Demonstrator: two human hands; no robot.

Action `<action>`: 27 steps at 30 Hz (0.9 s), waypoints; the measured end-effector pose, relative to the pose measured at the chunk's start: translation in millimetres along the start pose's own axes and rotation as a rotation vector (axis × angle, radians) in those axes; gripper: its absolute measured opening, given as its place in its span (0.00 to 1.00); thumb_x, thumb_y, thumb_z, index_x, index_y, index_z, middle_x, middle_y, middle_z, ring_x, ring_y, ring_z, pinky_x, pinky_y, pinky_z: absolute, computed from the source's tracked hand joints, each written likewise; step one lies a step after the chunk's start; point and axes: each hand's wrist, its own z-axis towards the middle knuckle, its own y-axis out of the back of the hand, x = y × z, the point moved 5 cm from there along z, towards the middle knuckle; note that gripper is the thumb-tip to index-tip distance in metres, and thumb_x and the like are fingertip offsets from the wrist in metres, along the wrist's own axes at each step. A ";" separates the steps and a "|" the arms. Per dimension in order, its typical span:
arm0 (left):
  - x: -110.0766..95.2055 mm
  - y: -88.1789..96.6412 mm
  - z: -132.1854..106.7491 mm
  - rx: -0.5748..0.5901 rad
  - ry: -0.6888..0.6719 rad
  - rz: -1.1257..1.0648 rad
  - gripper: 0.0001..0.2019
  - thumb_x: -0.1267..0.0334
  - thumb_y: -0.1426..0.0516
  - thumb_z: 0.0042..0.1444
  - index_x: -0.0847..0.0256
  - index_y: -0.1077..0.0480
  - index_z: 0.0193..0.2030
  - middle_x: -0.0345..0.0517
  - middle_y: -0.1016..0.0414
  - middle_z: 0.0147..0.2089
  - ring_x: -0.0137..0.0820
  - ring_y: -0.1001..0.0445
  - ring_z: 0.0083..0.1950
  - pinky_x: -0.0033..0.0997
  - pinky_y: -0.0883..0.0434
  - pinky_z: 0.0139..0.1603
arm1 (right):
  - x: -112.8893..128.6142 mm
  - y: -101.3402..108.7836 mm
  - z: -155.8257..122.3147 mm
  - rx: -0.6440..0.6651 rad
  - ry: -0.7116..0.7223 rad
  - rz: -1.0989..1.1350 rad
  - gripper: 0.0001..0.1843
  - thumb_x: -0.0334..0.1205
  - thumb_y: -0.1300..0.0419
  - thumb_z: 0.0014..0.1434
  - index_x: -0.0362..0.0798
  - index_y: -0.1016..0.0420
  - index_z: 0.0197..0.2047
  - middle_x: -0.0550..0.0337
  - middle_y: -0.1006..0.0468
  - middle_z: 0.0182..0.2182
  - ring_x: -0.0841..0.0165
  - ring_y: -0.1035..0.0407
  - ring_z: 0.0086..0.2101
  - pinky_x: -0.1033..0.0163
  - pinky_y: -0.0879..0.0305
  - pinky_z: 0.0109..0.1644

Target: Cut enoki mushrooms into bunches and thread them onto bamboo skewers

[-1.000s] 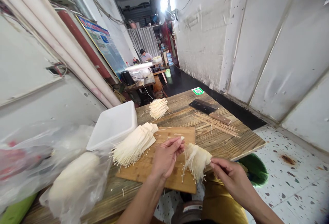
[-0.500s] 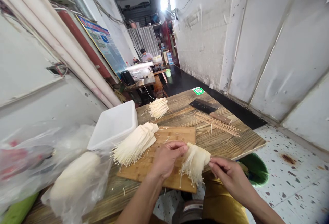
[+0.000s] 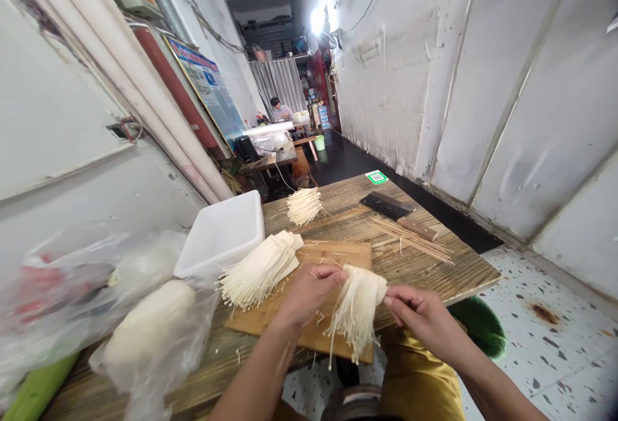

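Observation:
A thin bunch of enoki mushrooms point(image 3: 360, 302) hangs above the front of the wooden cutting board point(image 3: 347, 252), its stems and caps dangling down. My left hand point(image 3: 313, 289) pinches its upper left corner between thumb and fingers. At the opposite upper corner, my right hand point(image 3: 418, 308) has its fingertips closed on it too. Whether a skewer runs through the bunch cannot be made out. A stack of flat enoki bunches point(image 3: 263, 270) lies on the board's left part. Behind the board sits a smaller pile of enoki point(image 3: 304, 206).
Thin wooden skewers point(image 3: 415, 241) lie to the right, beside a cleaver point(image 3: 386, 204). A white plastic tub point(image 3: 219, 231) and plastic bags point(image 3: 149, 331) occupy the left side. Under the table's right edge stands a green bin point(image 3: 483, 327). A person point(image 3: 280, 110) sits far back.
The enoki bunch has shifted slightly left and hangs longer and looser. My right hand has moved left, closer to my left hand. The camera view has shifted a little.

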 end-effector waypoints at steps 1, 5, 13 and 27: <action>0.3 0.8 0.0 -0.009 0.002 0.005 0.16 0.49 0.37 0.49 0.62 0.20 0.33 0.42 0.20 0.31 0.34 0.25 0.36 0.32 0.31 0.42 | 1.0 -1.2 1.6 -0.013 0.017 -0.025 0.20 0.47 0.48 0.62 0.47 0.36 0.22 0.69 0.41 0.17 0.75 0.45 0.21 0.70 0.46 0.25; 0.0 18.7 1.6 -0.166 -0.039 0.007 0.19 0.50 0.37 0.49 0.60 0.22 0.43 0.47 0.20 0.44 0.40 0.26 0.50 0.38 0.34 0.55 | 2.1 -2.7 16.5 -0.134 0.089 -0.136 0.19 0.46 0.49 0.62 0.46 0.29 0.24 0.66 0.34 0.17 0.72 0.38 0.21 0.69 0.40 0.25; 31.7 35.1 -6.9 -0.389 0.073 -0.644 0.18 0.54 0.41 0.56 0.62 0.29 0.49 0.58 0.24 0.52 0.40 0.26 0.55 0.42 0.36 0.61 | -7.7 -19.7 53.9 -0.407 0.365 -0.450 0.15 0.42 0.49 0.62 0.47 0.23 0.38 0.51 0.19 0.34 0.63 0.25 0.34 0.60 0.31 0.41; 96.1 47.6 -1.4 -0.420 -0.011 -0.698 0.21 0.63 0.37 0.51 0.63 0.34 0.51 0.54 0.23 0.48 0.40 0.25 0.53 0.44 0.31 0.57 | -40.8 -102.8 21.8 0.010 0.376 -0.817 0.17 0.29 0.55 0.62 0.44 0.26 0.45 0.53 0.22 0.30 0.66 0.26 0.31 0.65 0.31 0.34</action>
